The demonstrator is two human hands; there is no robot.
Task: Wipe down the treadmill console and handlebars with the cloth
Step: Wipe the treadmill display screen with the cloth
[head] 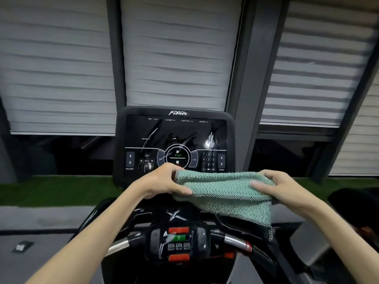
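Between the two hands, in front of the lower edge of the console, hangs a green woven cloth (223, 191) with a dark speckled border, folded over so that its near flap droops down on the right. The left hand (164, 182) pinches the cloth's left end between thumb and curled fingers; the right hand (272, 186) grips the right end, thumb laid flat on top and fingers tucked under the fabric. The cloth is held in the air, covering the console's bottom right corner from view, and I cannot tell whether it touches the panel.

Just beyond it stands the treadmill console (175, 140), a black glossy panel with streaks and smears across its screen, a round start button in the middle, incline arrows on the left and a number pad with speed arrows on the right. Nearer, below the forearms, sits a control pod (178, 242) with red, green and orange buttons, flanked by handlebars (235, 241) with silver grip sections; the right one lies partly behind the hanging flap. Far behind the console, grey window blinds (176, 58) hang between dark frames, and a strip of green turf (51, 191) runs along the floor to the left.
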